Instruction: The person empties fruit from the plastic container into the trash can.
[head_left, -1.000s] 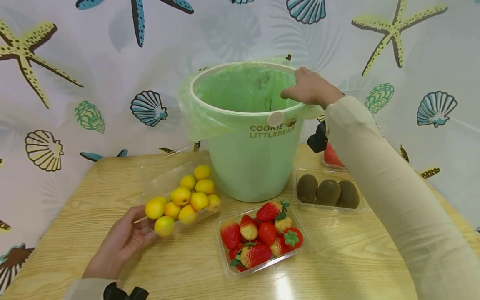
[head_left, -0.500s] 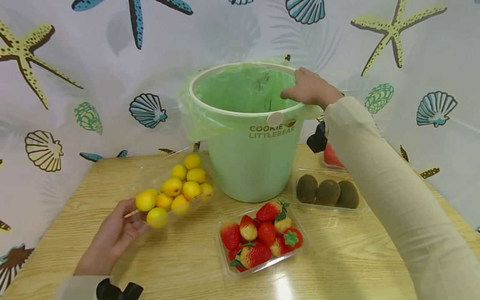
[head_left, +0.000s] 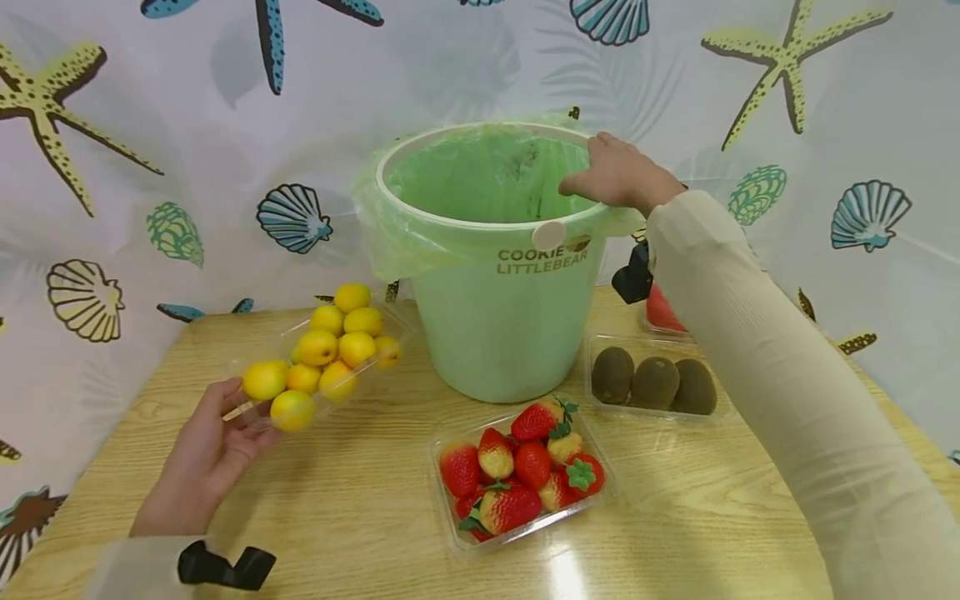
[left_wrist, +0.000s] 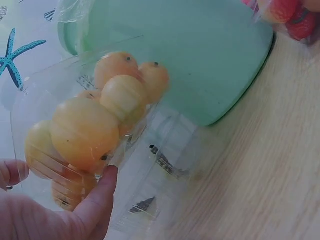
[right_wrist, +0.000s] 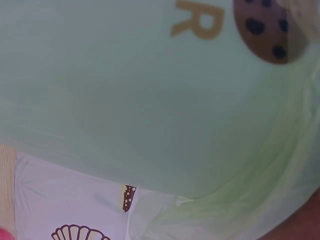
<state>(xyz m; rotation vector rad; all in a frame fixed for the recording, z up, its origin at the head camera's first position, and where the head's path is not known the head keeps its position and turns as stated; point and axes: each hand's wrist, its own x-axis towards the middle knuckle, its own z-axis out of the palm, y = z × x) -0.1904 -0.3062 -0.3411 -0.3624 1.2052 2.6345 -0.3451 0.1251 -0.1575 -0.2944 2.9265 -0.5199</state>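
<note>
My left hand (head_left: 202,458) holds a clear plastic container (head_left: 365,367) by its near left end, tilted, left of the bin. Piled in it are several small yellow fruits (head_left: 317,347); in the left wrist view these fruits (left_wrist: 85,132) look orange-yellow with dark stem ends. A pale green trash can (head_left: 510,333) stands at the middle, lined with a thin green bag (head_left: 397,242) folded over its rim. On the rim's right side my right hand (head_left: 622,175) grips, thumb toward the opening. Only the bin's outside (right_wrist: 125,100) and loose bag fill most of the right wrist view.
A clear box of strawberries (head_left: 517,475) lies in front of the bin. Several kiwis, three showing (head_left: 656,385), sit in another box to the right. Behind the right sleeve, a red thing (head_left: 662,308) is partly hidden. A patterned curtain (head_left: 465,67) hangs at the back.
My left hand has moved left and slightly up with the container of yellow fruits, away from the bin. The right hand stays at the rim.
</note>
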